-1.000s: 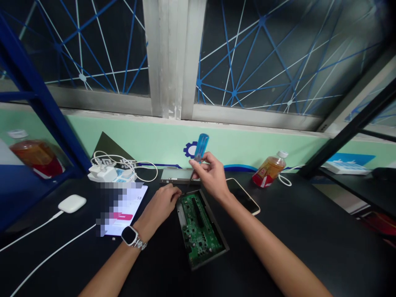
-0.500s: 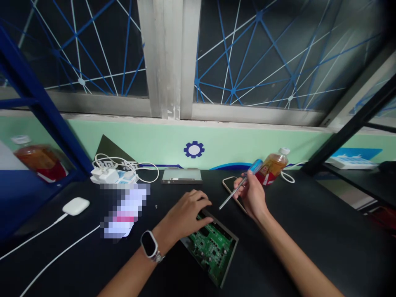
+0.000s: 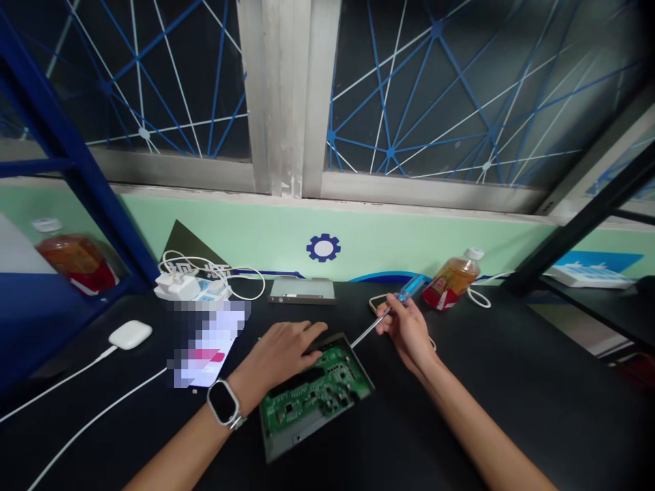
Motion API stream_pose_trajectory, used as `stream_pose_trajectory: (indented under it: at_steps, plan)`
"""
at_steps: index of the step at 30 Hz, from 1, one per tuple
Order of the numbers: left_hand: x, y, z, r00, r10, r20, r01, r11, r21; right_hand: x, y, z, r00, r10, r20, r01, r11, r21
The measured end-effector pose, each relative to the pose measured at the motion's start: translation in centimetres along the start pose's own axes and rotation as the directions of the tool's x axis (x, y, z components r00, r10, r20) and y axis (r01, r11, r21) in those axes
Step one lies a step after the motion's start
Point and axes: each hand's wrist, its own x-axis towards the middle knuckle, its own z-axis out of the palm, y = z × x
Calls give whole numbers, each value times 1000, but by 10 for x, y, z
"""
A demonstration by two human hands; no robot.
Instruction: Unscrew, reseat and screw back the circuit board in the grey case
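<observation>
A green circuit board [image 3: 327,389] in a grey metal frame rests on the black table, right of centre below my left hand. My left hand [image 3: 286,358] lies over the frame's upper left part, its thumb and fingers spread across the edge. In my right hand [image 3: 406,327] is a screwdriver [image 3: 413,288] with a blue handle, pinched near the base of its shaft. The metal tip points down-left and meets the frame's upper right corner; whether it touches a screw is too small to tell.
Behind my right hand lies a phone [image 3: 377,303], beside a drink bottle [image 3: 453,279]. A grey metal piece [image 3: 301,291] sits at the back. To the left are a lit phone [image 3: 217,348], a white case [image 3: 131,335] and a power strip [image 3: 177,286] with cables.
The framed board has turned and shifted left with my left hand. My right hand has lowered the screwdriver, and its tip has come to the frame's corner.
</observation>
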Motion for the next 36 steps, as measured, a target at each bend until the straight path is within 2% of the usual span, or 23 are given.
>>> stream_pose_trajectory:
  at_steps: [5, 10, 14, 16, 18, 20, 23, 28, 30, 33, 36]
  plan:
    - [-28, -16, -1, 985, -171, -7, 171, 985, 25, -2, 7, 3, 998, 46, 37, -46, 999, 0]
    - [-36, -12, -2, 921, -390, -5, 388, 915, 113, -11, 14, 14, 995, 73, 62, -72, 997, -17]
    - [-43, -20, -11, 872, -488, -12, 488, 870, 68, -14, 19, 16, 992, 84, 89, -82, 996, -25]
    - [-49, -34, -18, 883, -466, -43, 467, 884, 5, -15, 20, 16, 992, 83, 99, -81, 996, -21]
    - [-56, -51, -24, 933, -349, -86, 347, 937, -32, -15, 20, 15, 991, 79, 106, -78, 997, -14]
    - [-61, -67, -26, 976, -202, -83, 197, 978, -61, -15, 19, 15, 991, 78, 108, -77, 997, -11]
    - [-61, -83, -20, 990, -113, -79, 104, 989, -103, -15, 18, 16, 993, 74, 95, -73, 997, -15]
    - [-56, -94, 2, 992, -112, -50, 106, 987, -120, -15, 18, 17, 993, 73, 97, -71, 997, -21]
    - [-55, -94, 4, 991, -133, -24, 130, 985, -114, -15, 18, 18, 992, 78, 99, -76, 997, -21]
    - [-49, -87, -7, 987, -161, 2, 160, 976, -146, -17, 19, 18, 991, 81, 106, -78, 997, -26]
    - [-33, -70, -23, 978, -204, -46, 180, 934, -308, -19, 21, 18, 990, 51, 129, -48, 998, -28]
